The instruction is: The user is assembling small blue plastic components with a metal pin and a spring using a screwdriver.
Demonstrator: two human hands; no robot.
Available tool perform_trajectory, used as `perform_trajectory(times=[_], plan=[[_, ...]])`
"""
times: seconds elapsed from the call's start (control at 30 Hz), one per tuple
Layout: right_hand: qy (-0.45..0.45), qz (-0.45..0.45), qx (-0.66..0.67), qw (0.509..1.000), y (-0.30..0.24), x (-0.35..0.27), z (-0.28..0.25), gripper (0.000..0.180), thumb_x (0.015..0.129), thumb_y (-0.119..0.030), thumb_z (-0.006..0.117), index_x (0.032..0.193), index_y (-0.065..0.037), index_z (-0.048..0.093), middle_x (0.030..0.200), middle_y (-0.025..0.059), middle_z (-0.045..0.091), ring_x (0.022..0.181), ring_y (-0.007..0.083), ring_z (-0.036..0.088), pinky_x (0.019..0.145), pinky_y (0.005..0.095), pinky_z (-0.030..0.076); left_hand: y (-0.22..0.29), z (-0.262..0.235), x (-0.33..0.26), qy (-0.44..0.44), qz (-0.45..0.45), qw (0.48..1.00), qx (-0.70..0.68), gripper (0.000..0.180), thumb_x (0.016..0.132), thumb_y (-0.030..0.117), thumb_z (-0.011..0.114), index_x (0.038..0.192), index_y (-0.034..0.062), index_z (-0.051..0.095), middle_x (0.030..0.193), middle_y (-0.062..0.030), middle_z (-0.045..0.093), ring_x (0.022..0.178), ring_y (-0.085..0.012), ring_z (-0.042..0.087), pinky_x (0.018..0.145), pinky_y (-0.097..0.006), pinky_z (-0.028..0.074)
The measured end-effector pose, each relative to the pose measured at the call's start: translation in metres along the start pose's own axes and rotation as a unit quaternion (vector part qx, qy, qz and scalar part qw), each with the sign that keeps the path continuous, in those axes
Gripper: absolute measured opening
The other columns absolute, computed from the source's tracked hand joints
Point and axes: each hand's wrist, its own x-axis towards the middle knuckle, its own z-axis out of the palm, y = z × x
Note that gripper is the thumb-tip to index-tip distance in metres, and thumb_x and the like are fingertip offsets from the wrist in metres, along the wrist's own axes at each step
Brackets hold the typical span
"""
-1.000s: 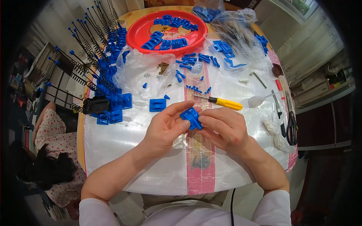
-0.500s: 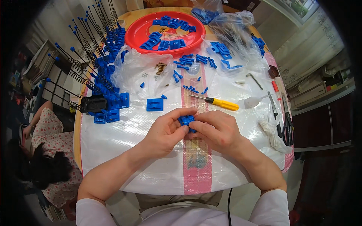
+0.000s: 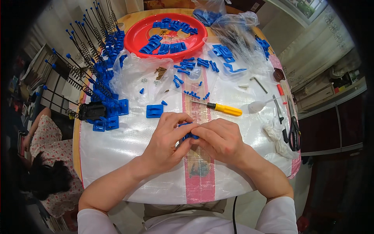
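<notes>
Between my two hands, over the middle of the table, is a small blue plastic part (image 3: 188,135), mostly covered by fingers. My left hand (image 3: 168,138) grips it from the left, closed around its side. From the right, my right hand (image 3: 220,138) pinches the same part with thumb and fingertips. Just beyond my left hand lies a blue rectangular plate (image 3: 154,111) with a raised middle, and a small blue cone (image 3: 164,103) beside it. A yellow-handled screwdriver (image 3: 224,109) rests beyond my right hand, its shaft pointing left.
A red tray (image 3: 130,46) of blue parts stands at the back. Blue assemblies with black springs (image 3: 103,87) line the left edge. Brass screws (image 3: 160,73) lie on a plastic bag; scissors (image 3: 294,130), a hex key (image 3: 258,84) and a squeeze bottle (image 3: 257,106) lie right. A person (image 3: 50,156) is at left.
My hands have closed further over the blue part, with the left fingers now covering more of it. The whole view has shifted slightly; things on the table appear a little further left.
</notes>
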Motion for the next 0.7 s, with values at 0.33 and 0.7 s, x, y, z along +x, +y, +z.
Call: perform_trajectory(times=[0.33,0.7], plan=[[-0.052,0.032,0.008,0.998,0.003,-0.006,0.012,0.028,0.074,-0.014,0.079,0.096,-0.005,0.065,0.078,0.0060,0.062,0.066,0.0236,0.064,0.059,0.0347,0.051,-0.008,0.007,-0.002,0.006,-0.029,1.000,-0.009,0.034,0.072,-0.003,0.072,0.104,0.0031,0.063,0.110,-0.0115,0.062,0.105,-0.0309,0.054,0.093,-0.038,0.045],[-0.043,0.052,0.010,0.998,0.002,-0.007,0.014,0.027,0.075,-0.014,0.078,0.098,-0.005,0.066,0.076,0.0059,0.060,0.066,0.0240,0.063,0.058,0.0358,0.049,-0.003,0.008,-0.004,0.002,-0.056,0.998,-0.011,0.032,0.074,0.000,0.074,0.103,0.0007,0.059,0.109,-0.0146,0.056,0.104,-0.0335,0.052,0.090,-0.041,0.044]])
